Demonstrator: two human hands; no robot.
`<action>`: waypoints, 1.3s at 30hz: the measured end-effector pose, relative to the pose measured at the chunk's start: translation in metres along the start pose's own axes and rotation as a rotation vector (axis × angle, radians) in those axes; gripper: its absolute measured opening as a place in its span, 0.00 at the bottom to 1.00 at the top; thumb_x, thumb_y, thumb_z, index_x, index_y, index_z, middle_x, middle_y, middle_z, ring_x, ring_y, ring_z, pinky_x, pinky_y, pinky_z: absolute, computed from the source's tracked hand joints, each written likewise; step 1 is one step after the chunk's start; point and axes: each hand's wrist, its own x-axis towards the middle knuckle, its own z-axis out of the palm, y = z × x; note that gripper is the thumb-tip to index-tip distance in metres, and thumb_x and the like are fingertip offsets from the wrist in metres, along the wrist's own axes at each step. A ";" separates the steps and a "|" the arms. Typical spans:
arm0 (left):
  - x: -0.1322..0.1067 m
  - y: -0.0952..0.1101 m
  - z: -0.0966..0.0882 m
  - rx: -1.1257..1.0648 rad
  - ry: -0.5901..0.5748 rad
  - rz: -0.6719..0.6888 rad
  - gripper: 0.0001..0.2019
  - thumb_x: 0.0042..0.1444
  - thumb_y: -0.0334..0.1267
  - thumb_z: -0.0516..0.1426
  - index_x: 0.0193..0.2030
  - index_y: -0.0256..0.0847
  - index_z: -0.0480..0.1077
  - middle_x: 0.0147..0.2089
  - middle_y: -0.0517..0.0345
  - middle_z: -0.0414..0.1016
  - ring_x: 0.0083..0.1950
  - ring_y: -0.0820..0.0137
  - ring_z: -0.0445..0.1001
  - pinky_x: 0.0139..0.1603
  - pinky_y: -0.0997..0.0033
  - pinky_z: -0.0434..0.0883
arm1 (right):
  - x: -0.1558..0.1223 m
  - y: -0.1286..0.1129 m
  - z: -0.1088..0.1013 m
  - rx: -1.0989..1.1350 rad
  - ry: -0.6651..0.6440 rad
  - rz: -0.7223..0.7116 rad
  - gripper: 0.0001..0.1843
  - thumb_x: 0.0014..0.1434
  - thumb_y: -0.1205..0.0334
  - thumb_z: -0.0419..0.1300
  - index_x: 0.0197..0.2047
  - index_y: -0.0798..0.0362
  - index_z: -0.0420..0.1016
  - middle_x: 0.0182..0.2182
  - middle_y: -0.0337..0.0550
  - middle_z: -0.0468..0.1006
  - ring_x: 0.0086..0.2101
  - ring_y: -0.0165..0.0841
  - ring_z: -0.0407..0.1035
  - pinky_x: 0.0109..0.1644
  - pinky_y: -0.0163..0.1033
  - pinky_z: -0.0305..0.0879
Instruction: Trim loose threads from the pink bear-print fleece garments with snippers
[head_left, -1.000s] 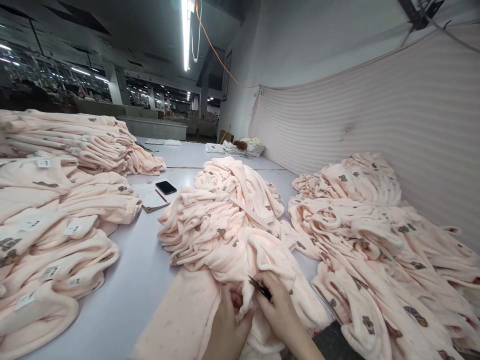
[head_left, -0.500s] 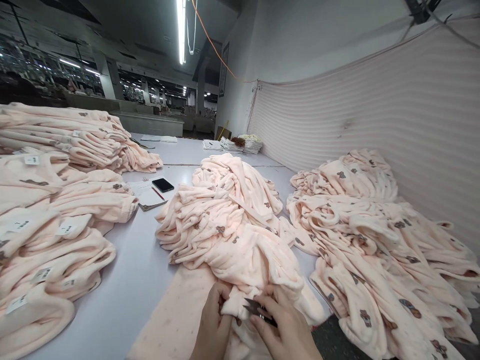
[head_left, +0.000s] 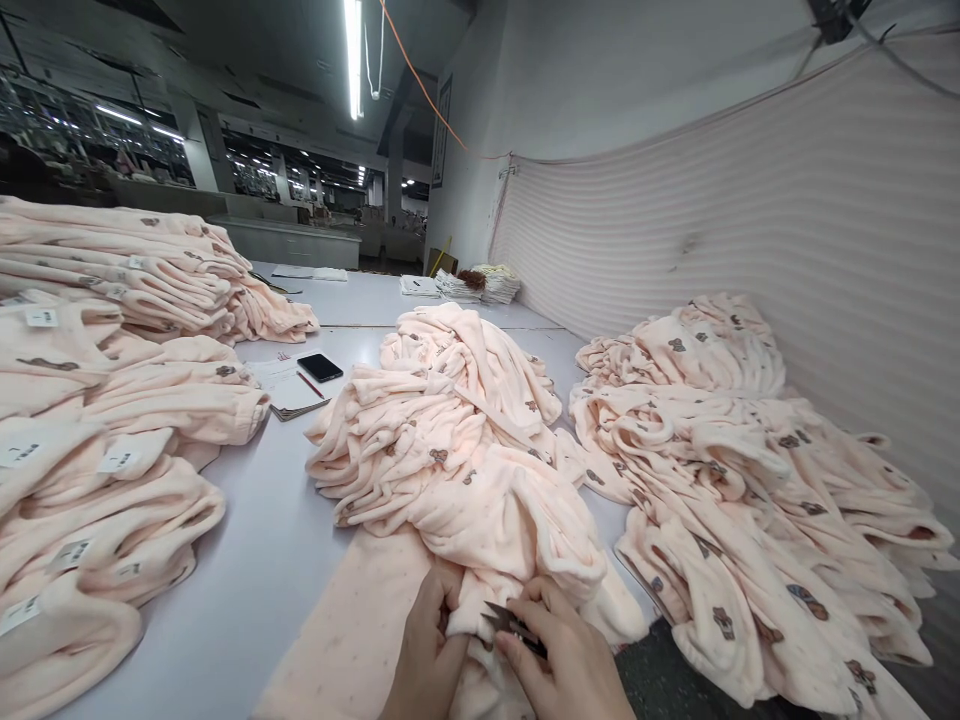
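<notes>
At the bottom middle, my left hand (head_left: 429, 650) pinches a fold of a pale pink fleece garment (head_left: 480, 520) that lies on the white table (head_left: 262, 570). My right hand (head_left: 566, 660) is closed round small dark thread snips (head_left: 504, 622), whose blades point left at the pinched fold. The garment is the near end of a loose heap of like garments with small brown bear prints (head_left: 450, 400).
Folded pink garments with white tags are stacked at the left (head_left: 97, 450) and far left (head_left: 142, 270). Another loose heap (head_left: 735, 470) lies at the right against a striped fabric wall. A black phone (head_left: 320, 367), a notepad with a red pen (head_left: 292, 392) and paper stacks (head_left: 480, 285) lie farther back.
Both hands have dropped a little toward the bottom edge with the fabric. The snips have turned from pointing up-left to lying nearly level at the fold. The view has tilted slightly.
</notes>
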 end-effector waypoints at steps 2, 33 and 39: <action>0.000 0.001 0.000 -0.033 -0.020 -0.008 0.08 0.47 0.27 0.51 0.28 0.44 0.55 0.28 0.65 0.54 0.29 0.71 0.57 0.29 0.73 0.59 | 0.000 0.000 0.001 -0.021 0.019 0.021 0.09 0.62 0.59 0.52 0.38 0.44 0.75 0.39 0.41 0.73 0.39 0.38 0.72 0.38 0.38 0.67; 0.035 0.041 0.003 -0.761 -0.334 -0.448 0.17 0.61 0.44 0.53 0.47 0.33 0.76 0.41 0.47 0.81 0.46 0.58 0.75 0.47 0.61 0.68 | 0.016 0.008 -0.003 -0.111 0.191 -0.124 0.11 0.61 0.62 0.55 0.45 0.49 0.75 0.38 0.44 0.79 0.40 0.41 0.73 0.43 0.43 0.65; 0.036 0.039 0.003 -0.767 -0.394 -0.458 0.20 0.61 0.47 0.53 0.48 0.33 0.75 0.44 0.45 0.80 0.49 0.56 0.75 0.53 0.57 0.66 | 0.023 0.009 -0.016 0.084 0.080 -0.061 0.10 0.61 0.58 0.56 0.43 0.47 0.77 0.38 0.41 0.80 0.41 0.37 0.73 0.42 0.37 0.67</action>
